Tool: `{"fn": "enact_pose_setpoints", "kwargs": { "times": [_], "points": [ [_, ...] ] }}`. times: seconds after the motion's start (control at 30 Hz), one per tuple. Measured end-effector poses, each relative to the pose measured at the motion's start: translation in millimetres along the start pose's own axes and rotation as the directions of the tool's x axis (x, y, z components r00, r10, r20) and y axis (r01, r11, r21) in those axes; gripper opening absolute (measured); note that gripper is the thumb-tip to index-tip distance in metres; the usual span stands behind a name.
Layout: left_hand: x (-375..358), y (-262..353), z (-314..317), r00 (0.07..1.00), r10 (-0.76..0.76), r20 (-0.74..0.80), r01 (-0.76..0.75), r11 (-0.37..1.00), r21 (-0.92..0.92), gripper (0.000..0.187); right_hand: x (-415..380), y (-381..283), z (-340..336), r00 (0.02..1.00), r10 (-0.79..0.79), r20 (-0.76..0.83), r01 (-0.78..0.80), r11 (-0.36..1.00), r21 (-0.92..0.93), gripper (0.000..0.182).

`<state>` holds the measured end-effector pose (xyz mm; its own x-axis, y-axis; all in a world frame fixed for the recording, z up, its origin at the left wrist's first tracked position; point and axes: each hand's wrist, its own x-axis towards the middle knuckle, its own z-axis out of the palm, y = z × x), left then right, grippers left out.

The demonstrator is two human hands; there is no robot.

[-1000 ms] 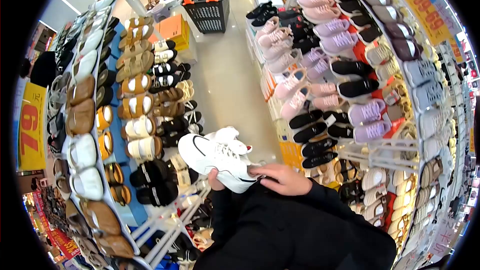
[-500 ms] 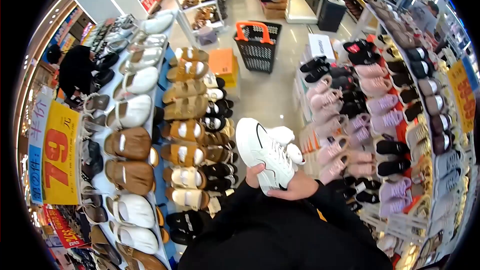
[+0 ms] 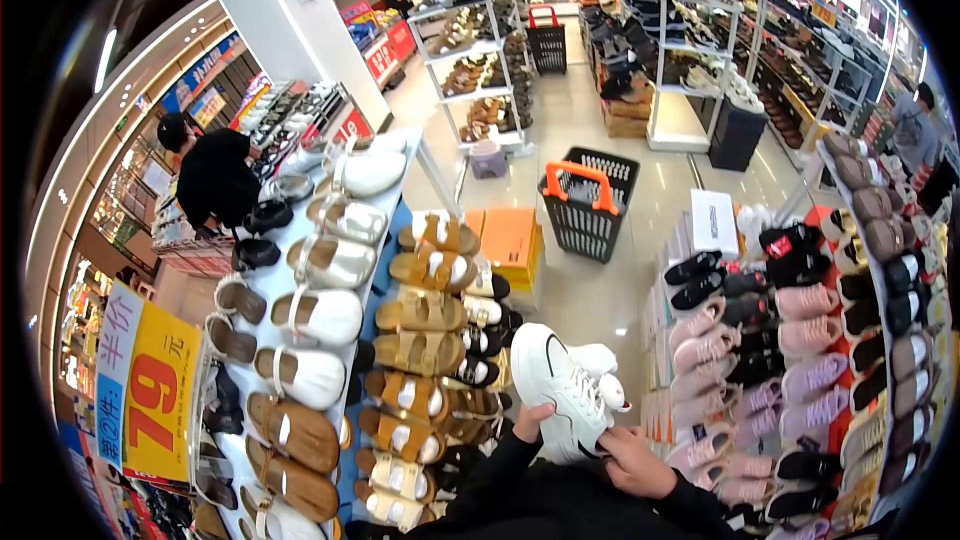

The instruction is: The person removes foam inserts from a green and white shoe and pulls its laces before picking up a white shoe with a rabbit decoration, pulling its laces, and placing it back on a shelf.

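Note:
A white lace-up sneaker (image 3: 548,380) with a thin dark line on its side is held up in front of my body, toe pointing away. My left hand (image 3: 533,423) grips it on the left side near the heel, thumb on the outer face. At the heel opening, my right hand (image 3: 640,462) has its fingers closed on the rim. White rounded pieces (image 3: 597,360) show just beyond the laces; what they are I cannot make out.
Sandals (image 3: 428,315) and white shoes (image 3: 325,318) line the left shelves; pink sneakers (image 3: 700,352) line the right. A black basket with orange handles (image 3: 590,225) stands in the aisle by an orange box (image 3: 508,238). A person in black (image 3: 215,175) stands at left.
The view has tilted up and shifted, showing more of the store ahead. My right hand has moved from beneath the sneaker to its heel opening; my left hand keeps its hold.

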<state>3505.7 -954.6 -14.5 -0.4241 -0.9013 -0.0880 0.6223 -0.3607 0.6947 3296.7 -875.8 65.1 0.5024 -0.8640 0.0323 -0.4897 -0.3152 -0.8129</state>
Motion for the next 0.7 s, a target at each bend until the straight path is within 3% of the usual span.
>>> {"fn": "enact_pose_setpoints", "kwargs": {
  "times": [0.07,0.1,0.13,0.2,0.23,0.33,0.43,0.57,0.67,0.7],
  "points": [
    [40,-1,3,0.998,0.053,0.020,-0.054,0.996,0.077,0.077,17,16,-31,0.999,0.032,-0.041,-0.033,0.999,-0.041,0.039],
    [58,-2,-1,0.996,0.082,0.039,-0.087,0.987,0.139,0.076,26,25,-49,0.999,0.042,0.011,-0.041,0.998,-0.038,0.043],
    [74,-5,-6,0.993,0.101,0.058,-0.111,0.974,0.198,0.076,39,31,-61,0.999,0.028,-0.019,-0.024,0.986,0.166,0.039],
    [99,-6,-7,0.992,0.109,0.062,-0.123,0.944,0.306,0.072,57,44,-79,0.996,0.030,-0.085,0.022,0.836,0.549,0.033],
    [111,-4,-3,0.990,0.127,0.068,-0.143,0.921,0.362,0.070,63,55,-87,0.993,0.102,-0.066,-0.042,0.799,0.600,0.039],
    [148,10,28,0.959,0.279,0.054,-0.262,0.794,0.548,0.071,91,90,-96,0.958,0.184,-0.218,-0.037,0.838,0.544,0.034],
    [177,10,34,0.846,0.524,0.102,-0.428,0.552,0.716,0.074,115,105,-119,0.943,0.093,-0.319,0.058,0.899,0.434,0.031],
    [207,8,33,0.900,0.433,-0.055,-0.333,0.762,0.556,0.071,136,129,-150,0.969,0.114,-0.218,-0.033,0.937,0.347,0.031],
    [234,10,30,0.936,0.352,-0.008,-0.279,0.754,0.595,0.079,149,180,-141,0.934,0.343,-0.100,-0.130,0.586,0.800,0.030],
    [250,12,27,0.921,0.382,0.078,-0.327,0.648,0.688,0.092,159,187,-141,0.902,0.406,-0.150,-0.072,0.483,0.873,0.029]
  ]
}}
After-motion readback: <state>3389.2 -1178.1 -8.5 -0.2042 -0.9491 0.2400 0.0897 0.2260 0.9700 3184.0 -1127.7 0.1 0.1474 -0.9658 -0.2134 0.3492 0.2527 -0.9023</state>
